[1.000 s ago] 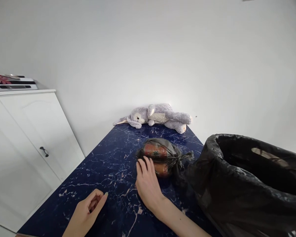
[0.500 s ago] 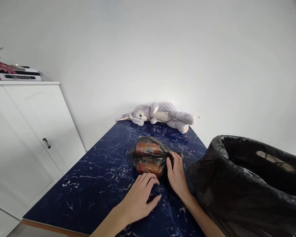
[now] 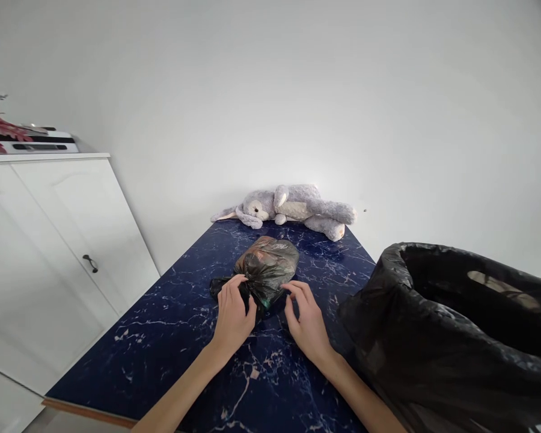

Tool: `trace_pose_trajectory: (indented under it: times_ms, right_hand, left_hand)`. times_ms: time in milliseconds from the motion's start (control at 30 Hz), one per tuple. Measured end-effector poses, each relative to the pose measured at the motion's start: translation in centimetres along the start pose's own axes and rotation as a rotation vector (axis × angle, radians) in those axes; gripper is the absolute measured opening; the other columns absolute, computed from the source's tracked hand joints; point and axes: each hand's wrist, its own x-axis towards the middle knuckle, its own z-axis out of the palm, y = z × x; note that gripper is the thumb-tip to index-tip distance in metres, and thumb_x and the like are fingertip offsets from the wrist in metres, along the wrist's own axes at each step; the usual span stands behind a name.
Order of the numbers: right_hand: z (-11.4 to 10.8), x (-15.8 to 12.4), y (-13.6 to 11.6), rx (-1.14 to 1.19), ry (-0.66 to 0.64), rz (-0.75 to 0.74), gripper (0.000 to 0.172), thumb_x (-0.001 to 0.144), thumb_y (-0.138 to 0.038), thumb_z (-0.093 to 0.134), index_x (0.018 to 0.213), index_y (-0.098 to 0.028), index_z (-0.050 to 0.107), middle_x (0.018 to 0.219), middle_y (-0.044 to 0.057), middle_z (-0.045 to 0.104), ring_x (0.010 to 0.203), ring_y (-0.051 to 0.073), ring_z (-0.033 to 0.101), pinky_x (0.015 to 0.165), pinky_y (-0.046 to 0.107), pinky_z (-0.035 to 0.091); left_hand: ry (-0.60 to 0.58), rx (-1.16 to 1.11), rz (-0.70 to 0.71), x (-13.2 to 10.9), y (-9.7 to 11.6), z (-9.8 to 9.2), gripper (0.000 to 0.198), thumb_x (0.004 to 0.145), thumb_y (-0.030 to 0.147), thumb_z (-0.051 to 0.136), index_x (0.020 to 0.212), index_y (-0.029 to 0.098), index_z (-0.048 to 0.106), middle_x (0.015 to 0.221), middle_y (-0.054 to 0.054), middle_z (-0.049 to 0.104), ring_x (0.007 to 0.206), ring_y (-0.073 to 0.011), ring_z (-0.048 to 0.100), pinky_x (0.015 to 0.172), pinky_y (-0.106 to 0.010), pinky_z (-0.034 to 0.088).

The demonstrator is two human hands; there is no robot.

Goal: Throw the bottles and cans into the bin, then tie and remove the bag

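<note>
Small black bag (image 3: 268, 267) on blue desk (image 3: 171, 325), left hand (image 3: 232, 316) grip clamped on its bunched neck, right hand (image 3: 309, 325) grip apart just beside it

Two bare forearms reaching forward from the lower edge, converging slightly, left hand (image 3: 231, 316) palm down, fingers (image 3: 234, 282) curled and pinched tight against the thumb, right hand (image 3: 309, 325) just beside it, palm down, fingers (image 3: 297, 290) bent and loosely apart, wrists straight

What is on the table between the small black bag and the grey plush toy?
Nothing. In the head view, only bare blue marbled table lies between the small black bag and the grey plush toy.
</note>
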Motion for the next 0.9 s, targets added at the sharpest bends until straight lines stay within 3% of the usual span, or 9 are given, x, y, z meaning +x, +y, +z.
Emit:
trace_pose_trajectory:
  times_ms: [167, 333, 467, 633, 733, 900]
  right_hand:
    - [2.7, 2.5, -0.6, -0.17, -0.156, -0.139, 0.044, 0.108, -0.023, 0.038, 0.152, -0.022, 0.044, 0.147, 0.014, 0.058, 0.101, 0.022, 0.073, 0.077, 0.034, 0.063]
    - [4.8, 2.6, 0.1, -0.27, -0.142, -0.146, 0.03, 0.105, -0.02, 0.041, 0.132, -0.018, 0.055, 0.114, 0.01, 0.067, 0.082, 0.021, 0.07, 0.065, 0.031, 0.057]
    - [4.6, 1.9, 0.5, -0.253, -0.124, -0.164, 0.02, 0.106, -0.019, 0.041, 0.115, -0.02, 0.059, 0.101, 0.007, 0.064, 0.079, 0.02, 0.066, 0.065, 0.03, 0.054]
    - [3.9, 1.9, -0.2, -0.163, -0.124, -0.217, 0.02, 0.109, -0.019, 0.041, 0.119, -0.021, 0.057, 0.103, 0.006, 0.063, 0.085, 0.019, 0.066, 0.074, 0.031, 0.055]
    - [3.7, 1.9, -0.7, -0.104, -0.111, -0.245, 0.022, 0.109, -0.019, 0.039, 0.123, -0.021, 0.057, 0.105, 0.007, 0.063, 0.089, 0.019, 0.066, 0.077, 0.031, 0.056]
    - [3.3, 1.9, -1.2, -0.03, -0.064, -0.258, 0.022, 0.109, -0.018, 0.041, 0.125, -0.022, 0.056, 0.105, 0.008, 0.062, 0.093, 0.021, 0.065, 0.081, 0.033, 0.057]
  left_hand:
    - [-0.035, -0.052, 0.021, 0.8, -0.9, 0.8, 0.038, 0.103, 0.026, 0.051, 0.139, 0.024, 0.042, 0.133, -0.014, 0.06, 0.128, -0.0314, 0.06, 0.109, -0.054, 0.048]
    - [-0.063, -0.065, 0.084, 1.3, -1.6, -0.2, 0.037, 0.097, 0.025, 0.058, 0.132, 0.025, 0.046, 0.126, -0.011, 0.062, 0.122, -0.0292, 0.062, 0.107, -0.049, 0.049]
    - [-0.069, -0.042, 0.098, 1.5, -1.9, -0.6, 0.033, 0.093, 0.026, 0.062, 0.124, 0.025, 0.051, 0.118, -0.009, 0.064, 0.115, -0.0299, 0.062, 0.101, -0.049, 0.049]
    - [-0.002, -0.01, 0.082, 1.3, -1.8, -0.5, 0.033, 0.095, 0.024, 0.06, 0.126, 0.023, 0.05, 0.127, -0.013, 0.059, 0.122, -0.0317, 0.056, 0.103, -0.05, 0.045]
    - [0.043, 0.001, 0.047, 1.3, -1.8, -0.7, 0.025, 0.097, 0.024, 0.057, 0.121, 0.022, 0.051, 0.121, -0.013, 0.059, 0.117, -0.0321, 0.057, 0.099, -0.05, 0.046]
    - [-0.04, -0.056, 0.046, 1.3, -1.9, -0.5, 0.017, 0.099, 0.024, 0.056, 0.116, 0.024, 0.053, 0.101, -0.005, 0.063, 0.095, -0.0253, 0.063, 0.089, -0.043, 0.049]
